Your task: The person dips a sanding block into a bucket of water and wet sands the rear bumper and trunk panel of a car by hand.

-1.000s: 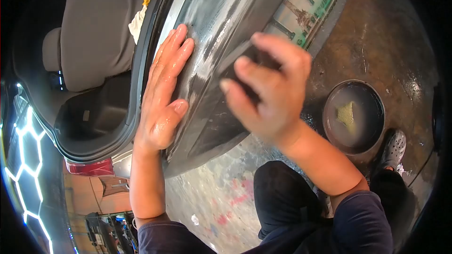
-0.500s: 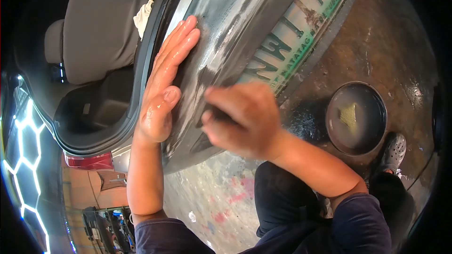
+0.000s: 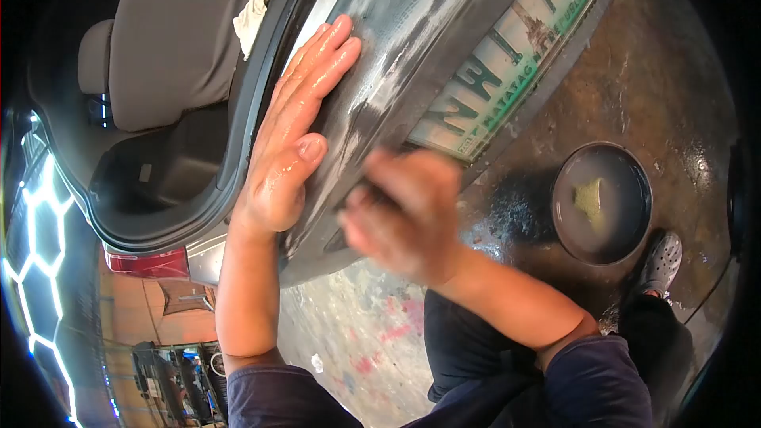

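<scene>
Wet and scuffed, the grey car bumper (image 3: 369,123) runs diagonally below the open rear of the car. My left hand (image 3: 297,119) lies flat along its upper edge, fingers stretched out and glistening with water. Lower down, my right hand (image 3: 412,210) is at the bumper's surface, blurred by motion. Its fingers are curled and pinched around something dark that I cannot make out. A license plate (image 3: 499,71) with green lettering is mounted on the bumper beyond my right hand.
On the wet floor to the right stands a round dark basin (image 3: 561,230) of cloudy water with a yellowish sponge-like piece (image 3: 588,202) in it. My foot in a grey clog (image 3: 662,261) is beside it. A white cloth (image 3: 252,22) hangs by the trunk opening; a red tail light (image 3: 147,261) is at left.
My right hand has shifted slightly along the bumper, its fingers still pinched. My left hand stays flat on the bumper. The whole view has moved a little.
</scene>
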A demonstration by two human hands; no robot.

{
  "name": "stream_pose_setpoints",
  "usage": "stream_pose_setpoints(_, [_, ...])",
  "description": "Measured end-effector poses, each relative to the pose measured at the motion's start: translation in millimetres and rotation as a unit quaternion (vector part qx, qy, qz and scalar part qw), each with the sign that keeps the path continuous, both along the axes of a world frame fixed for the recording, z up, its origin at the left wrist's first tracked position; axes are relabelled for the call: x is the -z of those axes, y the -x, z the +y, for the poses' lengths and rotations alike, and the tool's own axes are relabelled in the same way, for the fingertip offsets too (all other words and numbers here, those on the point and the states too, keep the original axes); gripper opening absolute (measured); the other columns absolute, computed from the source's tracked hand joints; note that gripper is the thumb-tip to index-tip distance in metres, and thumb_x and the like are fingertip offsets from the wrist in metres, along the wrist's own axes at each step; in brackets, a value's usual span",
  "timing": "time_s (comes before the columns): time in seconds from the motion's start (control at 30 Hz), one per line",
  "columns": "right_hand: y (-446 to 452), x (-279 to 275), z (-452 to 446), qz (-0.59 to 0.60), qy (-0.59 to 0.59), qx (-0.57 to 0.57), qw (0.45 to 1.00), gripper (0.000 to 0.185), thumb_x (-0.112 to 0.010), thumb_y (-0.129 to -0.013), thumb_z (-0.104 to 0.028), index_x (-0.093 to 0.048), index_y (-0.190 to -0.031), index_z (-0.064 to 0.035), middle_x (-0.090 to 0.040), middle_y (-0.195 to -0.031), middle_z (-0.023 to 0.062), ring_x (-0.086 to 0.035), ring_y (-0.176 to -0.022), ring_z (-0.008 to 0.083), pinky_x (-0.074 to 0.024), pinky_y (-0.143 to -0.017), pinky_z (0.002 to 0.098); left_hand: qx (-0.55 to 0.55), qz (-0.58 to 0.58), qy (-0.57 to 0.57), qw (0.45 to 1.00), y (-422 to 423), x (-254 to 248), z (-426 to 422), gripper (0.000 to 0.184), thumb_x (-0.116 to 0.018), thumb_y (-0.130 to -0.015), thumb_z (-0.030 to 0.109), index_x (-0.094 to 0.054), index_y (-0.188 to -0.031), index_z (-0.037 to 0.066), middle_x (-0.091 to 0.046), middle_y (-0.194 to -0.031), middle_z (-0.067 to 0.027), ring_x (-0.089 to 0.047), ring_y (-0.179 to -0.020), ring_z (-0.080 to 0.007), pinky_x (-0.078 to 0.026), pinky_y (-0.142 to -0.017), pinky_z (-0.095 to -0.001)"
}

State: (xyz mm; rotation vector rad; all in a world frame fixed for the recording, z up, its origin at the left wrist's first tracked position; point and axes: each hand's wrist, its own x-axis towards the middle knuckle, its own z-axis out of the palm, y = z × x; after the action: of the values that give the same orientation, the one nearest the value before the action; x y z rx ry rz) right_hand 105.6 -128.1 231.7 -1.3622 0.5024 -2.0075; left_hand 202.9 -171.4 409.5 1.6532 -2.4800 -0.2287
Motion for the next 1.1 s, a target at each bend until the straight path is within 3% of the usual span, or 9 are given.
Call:
stream_pose_setpoints(0.17, [-1,6,-1,0.027,0.071,-0.014,0.997,0.025,-0.08,-0.079,-0.017,-0.068,-0.1,-0.0228,-0.06,-0.136,0.001,-0.059,-0.105,0.0257,-0.0461,-0.084,0.043,0.001,-0.017,0.006,1.0,4,1,-1,0.08,-0.036,-0.101,0.053,-0.05,-0.155,-0.005,-0.041,-0.167,-0.023,-0.031,-0.158,-0.0393,-0.018,-0.13,-0.0492])
stream_pose_setpoints(0.3, [-5,-2,14,-0.002,-0.009,-0.029,1.0,0.024,-0.081,-0.078,-0.017,-0.068,-0.097,-0.0227,-0.062,-0.13,-0.0009,-0.06,-0.103,0.0242,-0.0464,-0.084,0.0428,0.005,-0.024,0.01,1.0,2,0,1,0.08,-0.036,-0.1,0.053,-0.05,-0.155,-0.004,-0.04,-0.167,-0.0231,-0.031,-0.158,-0.0402,-0.018,-0.13,-0.0495])
stream_pose_setpoints(0.43, [-11,9,12,0.043,0.123,-0.028,0.991,0.03,-0.082,-0.077,-0.016,-0.069,-0.103,-0.0237,-0.061,-0.134,0.0004,-0.061,-0.104,0.0272,-0.0467,-0.085,0.0432,0.0,-0.025,0.013,1.0,3,1,1,0.079,-0.036,-0.099,0.05,-0.05,-0.155,-0.004,-0.04,-0.167,-0.0234,-0.031,-0.158,-0.0404,-0.018,-0.13,-0.0496])
stream_pose_setpoints(0.57, [-1,1,-3,-0.017,-0.017,-0.001,1.0,0.028,-0.081,-0.079,-0.018,-0.069,-0.104,-0.0237,-0.059,-0.138,0.0011,-0.059,-0.109,0.0281,-0.0468,-0.086,0.0435,0.0,-0.021,0.012,1.0,7,0,2,0.079,-0.037,-0.098,0.049,-0.05,-0.155,-0.004,-0.04,-0.167,-0.0234,-0.031,-0.158,-0.04,-0.018,-0.13,-0.0494])
stream_pose_setpoints(0.73, [-13,11,12,0.047,0.152,-0.046,0.986,0.038,-0.083,-0.076,-0.019,-0.065,-0.109,-0.0219,-0.06,-0.135,0.0007,-0.059,-0.106,0.0257,-0.0469,-0.084,0.0433,-0.005,-0.024,0.017,1.0,6,2,2,0.079,-0.037,-0.097,0.049,-0.05,-0.155,-0.004,-0.04,-0.167,-0.0229,-0.031,-0.158,-0.04,-0.017,-0.13,-0.0493])
stream_pose_setpoints(0.87, [13,0,-21,0.027,-0.009,0.028,0.999,0.031,-0.078,-0.082,-0.02,-0.065,-0.109,-0.0235,-0.06,-0.135,-0.0006,-0.059,-0.106,0.0259,-0.0473,-0.084,0.0421,-0.001,-0.019,0.013,1.0,5,1,2,0.079,-0.036,-0.098,0.049,-0.05,-0.155,-0.004,-0.04,-0.167,-0.0228,-0.031,-0.158,-0.0399,-0.018,-0.13,-0.0493])
stream_pose_setpoints(0.97, [-19,6,20,0.002,0.054,-0.042,0.998,0.03,-0.078,-0.081,-0.022,-0.066,-0.108,-0.0244,-0.059,-0.137,-0.0008,-0.06,-0.106,0.0247,-0.0477,-0.085,0.0417,0.004,-0.024,0.014,1.0,4,0,1,0.079,-0.036,-0.099,0.049,-0.05,-0.155,-0.004,-0.041,-0.167,-0.0229,-0.031,-0.159,-0.04,-0.018,-0.13,-0.0494])
stream_pose_setpoints(1.0, [-17,3,30,0.057,0.108,-0.036,0.992,0.026,-0.076,-0.082,-0.023,-0.066,-0.105,-0.0259,-0.059,-0.138,-0.0012,-0.059,-0.106,0.0233,-0.0481,-0.086,0.0415,0.003,-0.023,0.015,1.0,4,1,2,0.079,-0.036,-0.099,0.049,-0.05,-0.155,-0.004,-0.041,-0.167,-0.023,-0.031,-0.159,-0.04,-0.018,-0.13,-0.0494])
stream_pose_setpoints(1.1, [-14,10,13,0.064,0.145,-0.017,0.987,0.023,-0.076,-0.082,-0.024,-0.066,-0.104,-0.0254,-0.059,-0.138,-0.0015,-0.059,-0.106,0.0228,-0.0484,-0.086,0.0417,0.001,-0.025,0.014,1.0,6,2,0,0.079,-0.036,-0.099,0.049,-0.05,-0.155,-0.005,-0.041,-0.167,-0.0232,-0.031,-0.159,-0.04,-0.018,-0.13,-0.0494])
